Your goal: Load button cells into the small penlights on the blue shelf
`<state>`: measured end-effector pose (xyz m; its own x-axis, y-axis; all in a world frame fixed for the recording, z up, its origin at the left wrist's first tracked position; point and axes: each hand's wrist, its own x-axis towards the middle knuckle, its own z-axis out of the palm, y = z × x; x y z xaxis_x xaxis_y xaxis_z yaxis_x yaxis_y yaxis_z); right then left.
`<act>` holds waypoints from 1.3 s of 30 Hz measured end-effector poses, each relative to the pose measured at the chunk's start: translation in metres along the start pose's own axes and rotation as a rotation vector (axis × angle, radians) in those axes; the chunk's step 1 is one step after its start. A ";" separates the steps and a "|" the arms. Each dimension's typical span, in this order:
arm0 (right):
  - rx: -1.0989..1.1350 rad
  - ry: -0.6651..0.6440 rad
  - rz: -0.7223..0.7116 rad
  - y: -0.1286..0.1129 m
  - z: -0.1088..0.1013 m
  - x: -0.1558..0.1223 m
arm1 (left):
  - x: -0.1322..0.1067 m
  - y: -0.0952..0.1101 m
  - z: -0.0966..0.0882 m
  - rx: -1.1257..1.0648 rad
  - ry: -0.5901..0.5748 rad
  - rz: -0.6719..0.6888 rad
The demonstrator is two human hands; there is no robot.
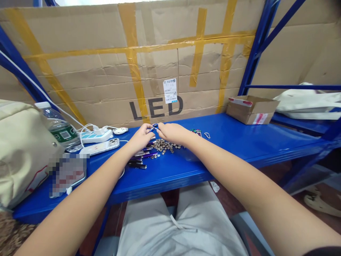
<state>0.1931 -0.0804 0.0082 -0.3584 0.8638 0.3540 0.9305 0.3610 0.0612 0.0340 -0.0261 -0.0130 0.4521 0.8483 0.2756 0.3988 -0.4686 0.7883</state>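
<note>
Blue table [229, 149]: spans the scene from left to right, with its near edge just beyond the person's lap.
Blue piece [154, 127]: a small item with a shiny metallic part, up between the two hands, above the far middle of the table; its finer shape is too small to tell.
Left hand [142, 138]: reaches in from the near left, its grip pinching the blue piece between thumb and fingers.
Right hand [172, 133]: reaches in from the near right, its grip closed on the same piece, fingertips just beside those of the left.
Metal discs [166, 146]: a loose pile of small round silvery pieces just on the near side of the hands.
Slim tubes [138, 165]: several, purple and dark, lying flat in a cluster to the left of the discs and on their near side.
Coloured clips [196, 132]: a small group to the right, partly hidden by the right arm.
Silver clip [207, 135]: lies alone just to the right of them.
Far left: a white power strip [97, 136] with plugs in it, a phone [101, 146] on its near side, and a clear bottle [59, 128] beside a cream bag [23, 145].
Far right: an open cardboard box [252, 110] on the table.
Backdrop: a large cardboard panel [106, 83] with yellow tape and the black letters LED.
</note>
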 end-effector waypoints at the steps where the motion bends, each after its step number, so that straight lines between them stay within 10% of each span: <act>1: 0.063 -0.016 0.007 0.002 -0.001 0.000 | 0.001 0.002 -0.001 -0.045 -0.007 -0.023; 5: 0.318 -0.016 0.110 0.024 -0.002 0.001 | 0.020 0.006 -0.012 0.051 -0.160 -0.078; 9: 0.445 0.076 0.230 0.060 0.007 0.004 | 0.060 0.001 -0.019 0.719 -0.352 -0.111; 16: 0.437 -0.072 0.296 0.079 0.012 0.002 | 0.109 -0.016 -0.013 0.969 -0.079 -0.105; 25: 0.360 -0.111 0.194 0.071 0.007 0.004 | 0.079 -0.024 -0.050 1.073 -0.296 -0.045; 39: 0.291 -0.162 -0.027 0.045 0.013 0.003 | 0.064 -0.035 -0.063 1.036 -0.177 0.042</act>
<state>0.2324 -0.0568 0.0002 -0.4117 0.8887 0.2019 0.8684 0.4498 -0.2090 -0.0012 0.0599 0.0118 0.5583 0.8174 0.1419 0.8296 -0.5494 -0.0992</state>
